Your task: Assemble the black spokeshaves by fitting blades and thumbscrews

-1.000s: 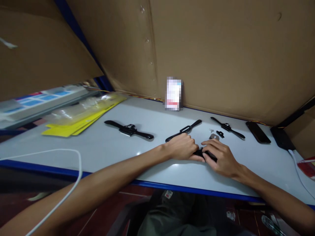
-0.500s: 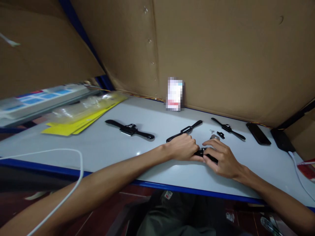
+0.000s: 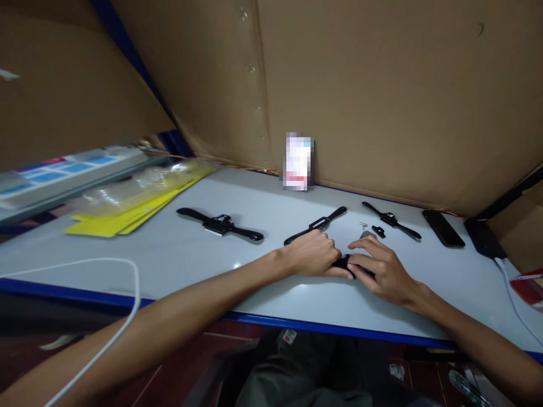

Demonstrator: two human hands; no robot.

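Left hand (image 3: 314, 254): closed over one end of a small black part (image 3: 344, 263), which is pressed down on the table (image 3: 178, 254).
Right hand (image 3: 382, 268): fingers curled over the other end of the same part.
Black part: held between both hands, near the table's front edge.
Nearby: a black watch (image 3: 316, 225) lies just behind the left hand.

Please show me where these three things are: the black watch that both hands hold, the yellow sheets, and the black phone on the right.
black watch (image 3: 348, 263), head view, on the part showing between the two hands.
yellow sheets (image 3: 110, 223), head view, on the top sheet's bare front part.
black phone (image 3: 443, 228), head view, on the middle of its screen.
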